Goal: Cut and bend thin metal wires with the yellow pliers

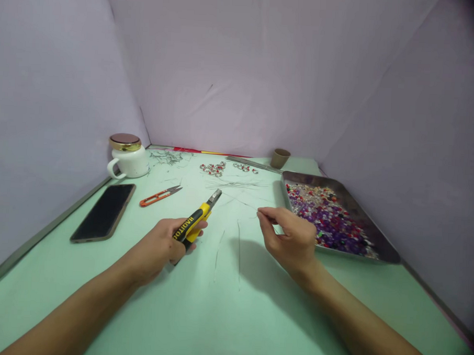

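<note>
My left hand (155, 250) is wrapped round the handles of yellow-and-black pliers (191, 223), whose metal jaws point up and away to the right. My right hand (291, 241) is closed in a pinch at thumb and fingertip. A thin wire (244, 203) runs leftward from that pinch over the table, toward the pliers' jaws but apart from them. Between the hands two short wire pieces (239, 256) lie on the pale green surface. Farther back, several long straight wires (234, 185) are spread crosswise.
A metal tray (376, 225) of mixed beads (333, 215) stands at the right. Beaded loops (213, 169), a brown cup (280, 158) and wire scraps (167, 157) lie farther back. Leftward are a white lidded mug (130, 162), a phone (104, 212) and orange thread snips (159, 196).
</note>
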{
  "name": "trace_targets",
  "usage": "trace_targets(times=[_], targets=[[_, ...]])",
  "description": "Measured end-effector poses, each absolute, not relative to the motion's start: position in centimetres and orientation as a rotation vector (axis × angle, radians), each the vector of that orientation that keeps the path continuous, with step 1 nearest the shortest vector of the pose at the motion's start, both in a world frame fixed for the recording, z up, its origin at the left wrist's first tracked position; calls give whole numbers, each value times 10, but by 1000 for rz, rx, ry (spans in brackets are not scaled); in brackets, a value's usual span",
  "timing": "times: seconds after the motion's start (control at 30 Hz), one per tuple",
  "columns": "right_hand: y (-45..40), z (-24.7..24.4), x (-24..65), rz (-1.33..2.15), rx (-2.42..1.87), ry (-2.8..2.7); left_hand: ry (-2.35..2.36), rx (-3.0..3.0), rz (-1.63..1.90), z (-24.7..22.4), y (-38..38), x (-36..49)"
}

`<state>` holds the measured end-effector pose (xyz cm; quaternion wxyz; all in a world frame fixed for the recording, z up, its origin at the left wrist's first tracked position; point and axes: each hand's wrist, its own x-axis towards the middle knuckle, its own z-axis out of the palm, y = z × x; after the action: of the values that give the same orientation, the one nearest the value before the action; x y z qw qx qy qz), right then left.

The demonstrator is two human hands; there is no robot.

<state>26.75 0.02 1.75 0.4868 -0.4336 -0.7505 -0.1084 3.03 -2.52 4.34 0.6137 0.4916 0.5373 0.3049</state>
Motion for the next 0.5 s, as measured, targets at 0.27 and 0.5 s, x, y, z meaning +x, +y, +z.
trace_targets(times=[0.27,0.5], targets=[[-1,18,266,-256,-1065,-1833,1239,1127,697,46,-25,32],[-2,16,266,-228,-1080,-1848,1271,1199,688,40,-25,29]])
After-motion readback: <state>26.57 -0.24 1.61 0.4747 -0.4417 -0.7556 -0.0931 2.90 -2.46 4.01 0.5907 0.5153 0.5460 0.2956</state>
